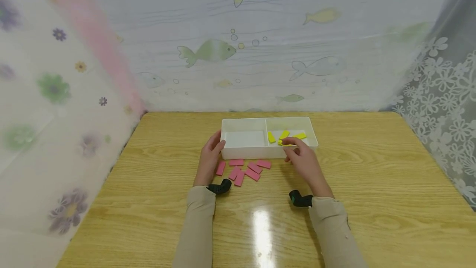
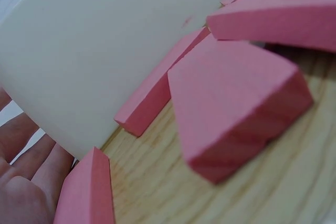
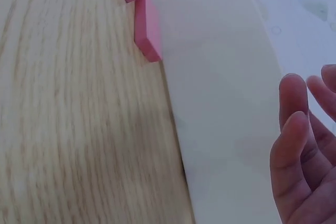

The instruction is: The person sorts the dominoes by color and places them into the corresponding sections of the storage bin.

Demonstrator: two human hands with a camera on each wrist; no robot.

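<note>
Pink blocks [image 1: 243, 169] lie on your wooden table [image 1: 372, 185] before the white two-compartment tray [image 1: 245, 152], your left hand [image 1: 209, 158] touching its left end, your right hand [image 1: 303, 158] loose-fingered over yellow blocks [image 1: 284, 136]; left-wrist view: relaxed fingers [image 2: 23, 182] beside the wall; right-wrist view: fingers [image 3: 299, 145] lightly bent, holding nothing.

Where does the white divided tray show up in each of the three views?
Head: white tray at table centre, beyond the pink blocks.
Left wrist: its blank wall fills the upper left.
Right wrist: its wall runs down the middle.
Shared landmark: pink blocks beside the wall.
</note>
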